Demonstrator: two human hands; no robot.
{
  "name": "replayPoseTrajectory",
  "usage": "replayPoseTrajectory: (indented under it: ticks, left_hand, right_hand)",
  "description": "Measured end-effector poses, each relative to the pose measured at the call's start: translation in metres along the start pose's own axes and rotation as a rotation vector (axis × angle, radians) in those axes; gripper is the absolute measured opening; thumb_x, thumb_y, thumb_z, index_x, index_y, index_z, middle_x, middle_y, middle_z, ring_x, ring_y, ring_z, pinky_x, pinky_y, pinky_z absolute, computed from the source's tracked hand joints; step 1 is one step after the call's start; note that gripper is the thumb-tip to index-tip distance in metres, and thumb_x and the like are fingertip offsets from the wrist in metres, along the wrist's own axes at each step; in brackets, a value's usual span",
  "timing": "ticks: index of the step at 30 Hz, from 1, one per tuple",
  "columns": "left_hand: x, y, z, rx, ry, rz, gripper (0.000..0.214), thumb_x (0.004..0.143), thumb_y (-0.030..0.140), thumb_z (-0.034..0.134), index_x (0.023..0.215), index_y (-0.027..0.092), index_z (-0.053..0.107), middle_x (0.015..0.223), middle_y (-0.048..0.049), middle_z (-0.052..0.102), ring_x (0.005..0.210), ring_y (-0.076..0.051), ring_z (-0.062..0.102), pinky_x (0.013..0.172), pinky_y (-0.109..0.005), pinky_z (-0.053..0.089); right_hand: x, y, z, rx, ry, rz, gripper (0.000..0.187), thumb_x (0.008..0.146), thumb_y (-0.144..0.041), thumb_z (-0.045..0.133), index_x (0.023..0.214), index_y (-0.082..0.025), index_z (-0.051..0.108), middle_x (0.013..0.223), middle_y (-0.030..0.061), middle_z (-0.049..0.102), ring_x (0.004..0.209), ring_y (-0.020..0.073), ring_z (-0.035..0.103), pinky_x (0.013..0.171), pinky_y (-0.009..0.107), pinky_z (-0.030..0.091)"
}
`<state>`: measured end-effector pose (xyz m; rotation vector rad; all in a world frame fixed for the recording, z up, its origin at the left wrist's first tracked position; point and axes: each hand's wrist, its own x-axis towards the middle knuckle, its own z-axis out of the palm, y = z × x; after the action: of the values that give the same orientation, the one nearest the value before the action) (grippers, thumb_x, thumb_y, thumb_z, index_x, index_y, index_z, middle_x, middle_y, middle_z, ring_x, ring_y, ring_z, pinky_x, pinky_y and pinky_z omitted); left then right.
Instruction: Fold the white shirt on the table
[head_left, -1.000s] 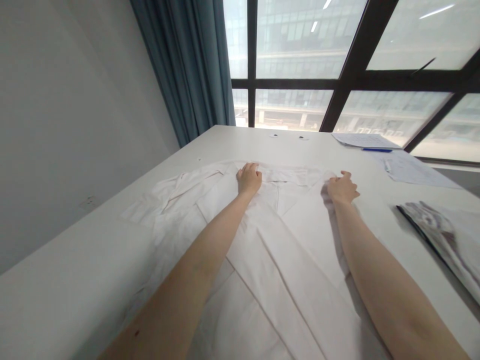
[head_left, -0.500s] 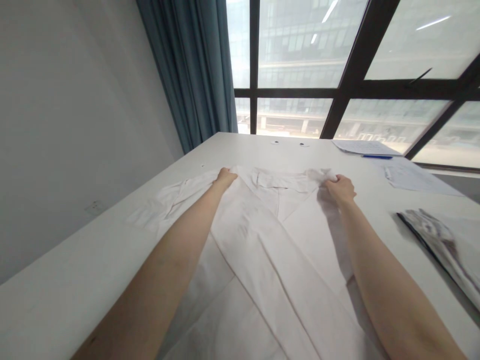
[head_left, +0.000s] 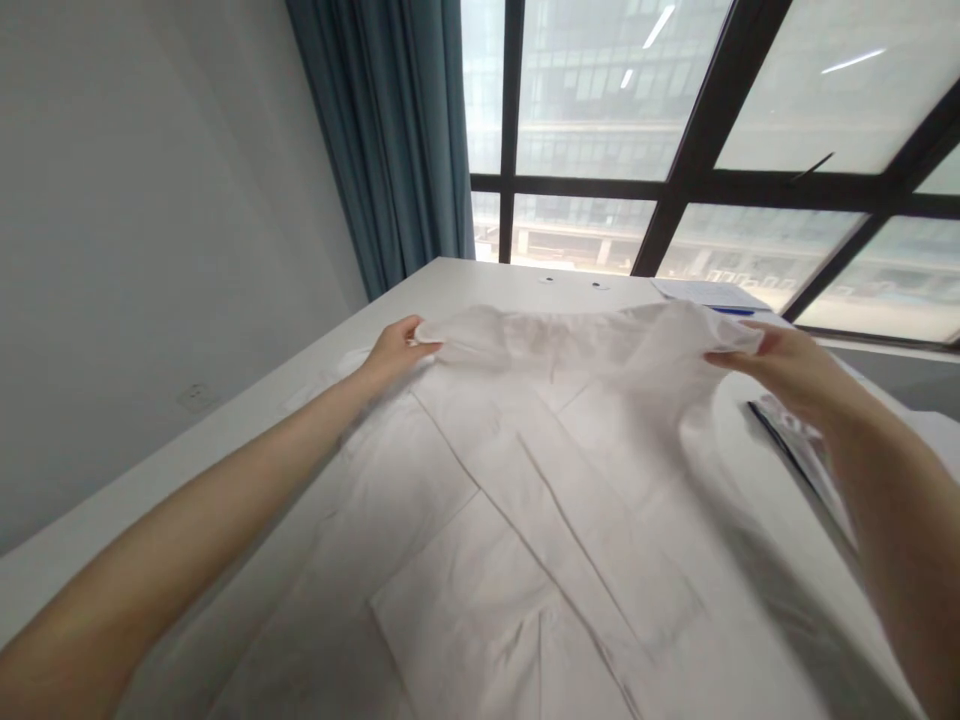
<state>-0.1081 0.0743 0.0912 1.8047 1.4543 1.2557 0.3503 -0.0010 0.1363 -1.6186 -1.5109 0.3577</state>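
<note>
A white coat-like garment (head_left: 510, 500) with long seams and what looks like a patch pocket lies spread over the table, its lower part running out of view towards me. My left hand (head_left: 401, 348) pinches its far edge on the left, thumb and fingers closed on the cloth. On the right, my right hand (head_left: 780, 355) grips the same far edge. Between both hands that edge is held slightly up off the table and stretched wide. A pale sleeve-like part lies partly hidden behind my left forearm.
The white table (head_left: 465, 285) reaches to the window. Papers (head_left: 712, 292) and a blue pen (head_left: 731, 310) lie at the far right. A dark-edged folded item (head_left: 795, 450) sits partly behind my right arm. A blue curtain (head_left: 390, 140) hangs by the left wall.
Both hands have moved apart, left hand leftwards and right hand rightwards. The garment's far edge has risen from the table and is stretched wider. The view has shifted slightly.
</note>
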Motion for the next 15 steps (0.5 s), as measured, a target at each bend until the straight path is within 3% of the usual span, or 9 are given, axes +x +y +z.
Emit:
replayPoseTrajectory:
  ticks: [5,9,12,15]
  left_hand:
    - [-0.094,0.001,-0.036,0.244,-0.136,0.144,0.012,0.066,0.031,0.056,0.074,0.023,0.056,0.082,0.0004,0.062,0.087,-0.021,0.059,0.087,-0.032,0.043]
    - [-0.162,-0.004,-0.046,0.415,-0.310,0.218,0.006,0.070,0.029,0.052,0.071,0.024,0.055,0.086,-0.0021,0.065,0.090,-0.023,0.058,0.089,-0.035,0.041]
    - [-0.190,-0.006,-0.048,0.462,-0.431,0.203,0.006,0.069,0.026,0.051,0.070,0.026,0.056,0.087,-0.0034,0.067,0.092,-0.025,0.058,0.088,-0.036,0.042]
    - [-0.202,-0.004,-0.049,0.470,-0.483,0.185,0.012,0.065,0.026,0.050,0.073,0.027,0.059,0.091,-0.0053,0.067,0.095,-0.027,0.057,0.088,-0.037,0.044]
  right_hand:
    - [-0.100,0.014,-0.036,0.034,-0.192,-0.025,0.017,0.063,-0.048,0.073,0.069,-0.034,0.064,0.090,0.0071,0.071,0.092,0.0309,0.065,0.082,0.042,0.050]
    - [-0.179,0.042,-0.039,-0.035,-0.355,-0.055,0.020,0.069,-0.053,0.071,0.075,-0.034,0.064,0.095,0.0077,0.071,0.092,0.0325,0.066,0.077,0.044,0.053]
    - [-0.219,0.064,-0.032,-0.074,-0.444,-0.158,0.015,0.075,-0.046,0.066,0.077,-0.031,0.066,0.094,0.0086,0.071,0.095,0.0315,0.065,0.080,0.044,0.053]
    - [-0.239,0.075,-0.026,-0.159,-0.466,-0.257,0.014,0.077,-0.037,0.063,0.089,-0.033,0.070,0.104,0.0096,0.070,0.106,0.0316,0.062,0.088,0.047,0.052]
